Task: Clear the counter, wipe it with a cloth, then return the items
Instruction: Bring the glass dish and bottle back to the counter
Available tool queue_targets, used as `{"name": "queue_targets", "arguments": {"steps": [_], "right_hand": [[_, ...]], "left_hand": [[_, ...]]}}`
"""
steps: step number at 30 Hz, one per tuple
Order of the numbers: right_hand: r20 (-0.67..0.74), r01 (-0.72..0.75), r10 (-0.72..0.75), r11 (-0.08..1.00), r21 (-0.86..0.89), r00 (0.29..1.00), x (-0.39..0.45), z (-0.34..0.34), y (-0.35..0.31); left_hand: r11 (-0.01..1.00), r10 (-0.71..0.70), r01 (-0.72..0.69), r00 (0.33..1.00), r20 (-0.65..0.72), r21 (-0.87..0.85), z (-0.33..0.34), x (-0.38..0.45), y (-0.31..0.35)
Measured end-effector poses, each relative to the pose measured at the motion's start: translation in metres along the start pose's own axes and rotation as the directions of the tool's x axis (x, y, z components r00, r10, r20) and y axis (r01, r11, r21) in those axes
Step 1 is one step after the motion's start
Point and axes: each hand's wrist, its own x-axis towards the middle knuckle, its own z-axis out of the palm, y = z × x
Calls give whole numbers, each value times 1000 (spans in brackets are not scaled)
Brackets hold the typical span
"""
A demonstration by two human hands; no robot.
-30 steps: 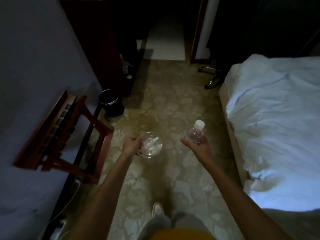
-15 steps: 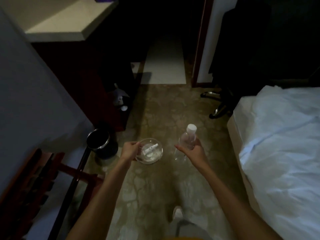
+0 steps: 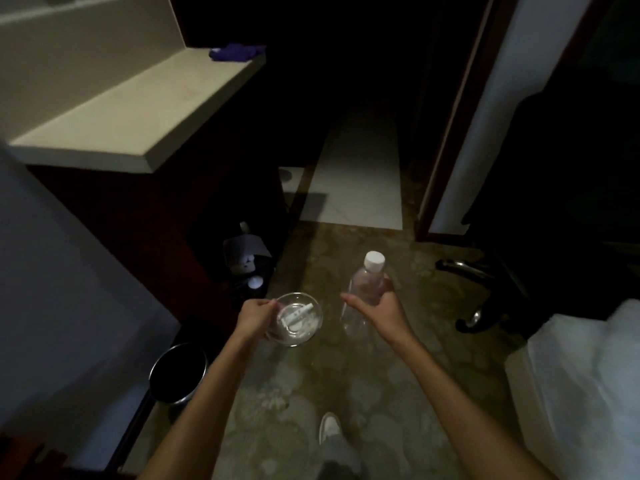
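I see a dim room from above. My left hand [image 3: 254, 315], at centre frame, pinches the near rim of a clear glass bowl [image 3: 298, 318] with curled fingers; small white packets lie inside the bowl, too blurred for me to read. My right hand [image 3: 375, 306], just right of it, is wrapped around a clear plastic bottle [image 3: 363, 292] with a white cap, held tilted with the cap up and away from me. Both things hang in the air over the patterned carpet [image 3: 346, 393], well apart from the counter.

The counter [image 3: 138, 109], a pale slab on dark wood, fills the upper left of the frame. Its top is bare apart from a purple cloth [image 3: 235, 51] bunched at its far end. Below it, in shadow, stands some small dark clutter I cannot make out. A round black bin [image 3: 178, 372] with a shiny rim sits on the floor at lower left, beside a grey wall.

A strip of pale tiled floor [image 3: 356, 174] runs away at upper centre, past a dark door frame. A chair base [image 3: 474, 271] shows at right, and white bedding [image 3: 585, 386] fills the lower right corner. One pale shoe [image 3: 329, 427] shows at the bottom.
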Motion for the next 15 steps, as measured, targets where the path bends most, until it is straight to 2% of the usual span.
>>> {"name": "queue_targets", "arguments": {"steps": [5,11,15], "right_hand": [[46,3,-4,1000,25,999,142,0,-56],[84,40,-43,999,30,996,296,8,-106],[132,130,-128,991,-8,983,413,18,-127]], "left_hand": [[1000,-14,13,999,-40,-20,-12,131,86],[996,56,-60,997,-56,-60,-15,234,208],[995,84,-89,993,-80,-54,-7,318,272]]}}
